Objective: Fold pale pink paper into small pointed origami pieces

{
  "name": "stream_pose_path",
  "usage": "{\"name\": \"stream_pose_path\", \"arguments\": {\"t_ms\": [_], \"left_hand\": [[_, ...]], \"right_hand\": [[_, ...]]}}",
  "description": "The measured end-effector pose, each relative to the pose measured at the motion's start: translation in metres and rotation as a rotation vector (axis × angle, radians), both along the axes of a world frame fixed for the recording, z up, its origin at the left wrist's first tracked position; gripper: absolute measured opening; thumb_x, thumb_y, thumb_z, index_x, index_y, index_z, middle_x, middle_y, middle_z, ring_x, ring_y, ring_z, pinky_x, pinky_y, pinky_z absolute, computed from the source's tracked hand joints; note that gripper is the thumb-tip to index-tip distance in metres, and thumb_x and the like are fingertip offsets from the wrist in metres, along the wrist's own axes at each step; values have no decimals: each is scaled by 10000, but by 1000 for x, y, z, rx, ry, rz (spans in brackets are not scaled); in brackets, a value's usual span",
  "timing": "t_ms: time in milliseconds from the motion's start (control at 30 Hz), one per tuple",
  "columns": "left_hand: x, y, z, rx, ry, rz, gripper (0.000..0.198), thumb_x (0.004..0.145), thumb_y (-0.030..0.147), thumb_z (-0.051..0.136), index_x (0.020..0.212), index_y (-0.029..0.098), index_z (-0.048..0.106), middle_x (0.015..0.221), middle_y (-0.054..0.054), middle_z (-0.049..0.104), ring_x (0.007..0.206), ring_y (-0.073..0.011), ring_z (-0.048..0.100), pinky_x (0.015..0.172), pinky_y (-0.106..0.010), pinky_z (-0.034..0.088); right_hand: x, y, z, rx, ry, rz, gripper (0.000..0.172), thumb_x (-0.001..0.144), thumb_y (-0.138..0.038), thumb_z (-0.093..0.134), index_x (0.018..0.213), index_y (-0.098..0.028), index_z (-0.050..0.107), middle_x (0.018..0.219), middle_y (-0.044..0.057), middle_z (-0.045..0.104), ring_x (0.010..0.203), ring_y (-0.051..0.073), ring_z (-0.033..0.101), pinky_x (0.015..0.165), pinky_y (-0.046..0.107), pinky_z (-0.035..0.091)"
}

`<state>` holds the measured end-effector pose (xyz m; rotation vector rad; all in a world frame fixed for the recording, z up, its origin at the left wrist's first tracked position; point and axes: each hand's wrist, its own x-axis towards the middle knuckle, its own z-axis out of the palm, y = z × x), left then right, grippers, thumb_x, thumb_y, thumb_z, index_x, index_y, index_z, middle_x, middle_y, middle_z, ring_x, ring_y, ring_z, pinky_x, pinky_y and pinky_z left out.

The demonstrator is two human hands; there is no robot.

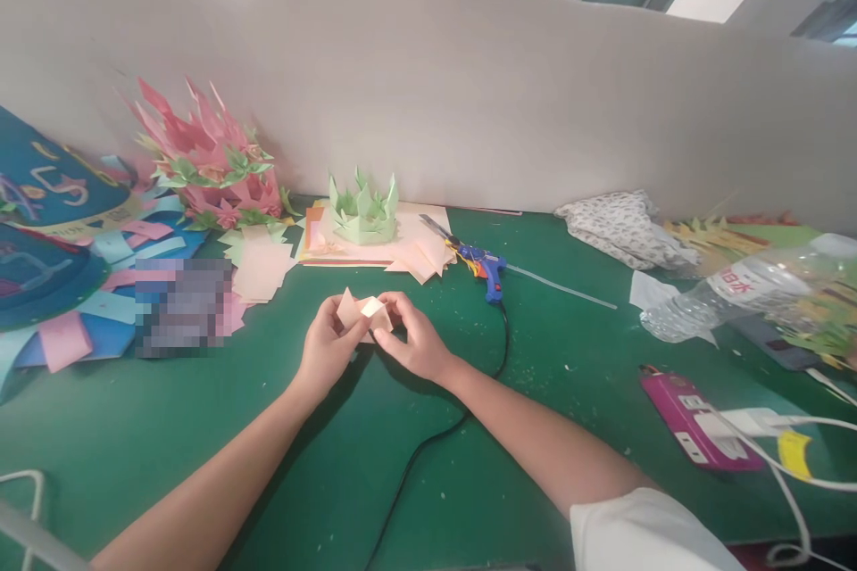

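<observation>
A small piece of folded cream paper (351,309) is held between both hands above the green table. My left hand (328,343) pinches its left side, and my right hand (413,341) grips the right side. Beyond the hands, a green folded-paper crown (365,214) stands on a stack of coloured sheets (321,248). Loose cream sheets (423,260) lie at the stack's right edge. Beside them are scissors (438,229) and a blue glue gun (494,277) with a clear glue stick in its back end.
Pink paper crowns (207,161), blue hats (50,187) and paper strips crowd the left. On the right are a patterned cloth (619,227), a plastic bottle (729,290) and a magenta power strip (693,424). A black cord (428,440) crosses the green table (536,500).
</observation>
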<state>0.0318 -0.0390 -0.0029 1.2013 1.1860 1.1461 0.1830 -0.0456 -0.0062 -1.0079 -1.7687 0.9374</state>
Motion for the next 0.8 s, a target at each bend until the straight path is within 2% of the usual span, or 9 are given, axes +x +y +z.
{"name": "stream_pose_path", "arguments": {"t_ms": [67, 133, 233, 333, 433, 533, 633, 800], "left_hand": [[0, 3, 0, -14, -70, 31, 412, 660, 324, 671, 984, 179, 463, 856, -18, 609, 764, -156, 607, 647, -253, 480], [0, 5, -2, -28, -122, 44, 458, 648, 305, 687, 1002, 190, 419, 879, -25, 608, 780, -154, 614, 660, -261, 492], [0, 7, -6, -4, -159, 49, 499, 623, 277, 709, 979, 219, 364, 930, -15, 574, 756, -141, 620, 619, -253, 504], [-1, 7, -9, 38, -145, 66, 499, 599, 276, 726, 907, 238, 334, 914, 21, 517, 679, -123, 618, 547, -232, 493], [-2, 6, -10, 56, -66, 54, 403, 626, 302, 709, 823, 221, 367, 773, 59, 488, 590, -87, 570, 510, -188, 441], [-4, 5, -10, 79, 7, 36, 294, 661, 324, 682, 753, 194, 435, 696, 59, 489, 589, -80, 531, 536, -181, 414], [-4, 5, -10, 91, 40, 17, 233, 673, 333, 668, 767, 177, 522, 753, 26, 550, 639, -95, 532, 590, -203, 422], [-3, 4, -9, 76, 91, -7, 271, 677, 345, 656, 876, 170, 596, 855, -28, 623, 698, -139, 565, 630, -243, 447]], "right_hand": [[2, 2, 1, -56, 94, 13, 224, 856, -251, 434, 1073, -213, 475, 926, 35, 574, 844, 152, 552, 743, 267, 440], [3, 6, -1, -127, 182, 5, 208, 883, -283, 393, 1025, -210, 526, 876, 27, 583, 804, 144, 551, 734, 267, 441], [5, 12, -4, -224, 257, -13, 172, 847, -294, 472, 953, -194, 562, 798, 11, 575, 721, 128, 539, 683, 248, 440], [7, 15, -6, -246, 231, -35, 158, 822, -299, 513, 902, -184, 587, 758, 2, 571, 694, 120, 530, 658, 232, 431], [9, 14, -6, -237, 172, -20, 182, 845, -291, 473, 849, -170, 608, 686, -4, 563, 668, 118, 532, 649, 229, 427], [9, 13, -6, -239, 146, 25, 195, 851, -298, 469, 858, -165, 611, 692, 1, 585, 680, 124, 554, 659, 234, 433], [9, 12, -8, -202, 74, 21, 213, 858, -318, 463, 803, -165, 599, 708, 8, 603, 690, 128, 566, 668, 236, 435], [8, 12, -8, -165, -12, -4, 253, 850, -353, 481, 718, -161, 582, 689, 10, 606, 652, 128, 558, 631, 230, 420]]}}
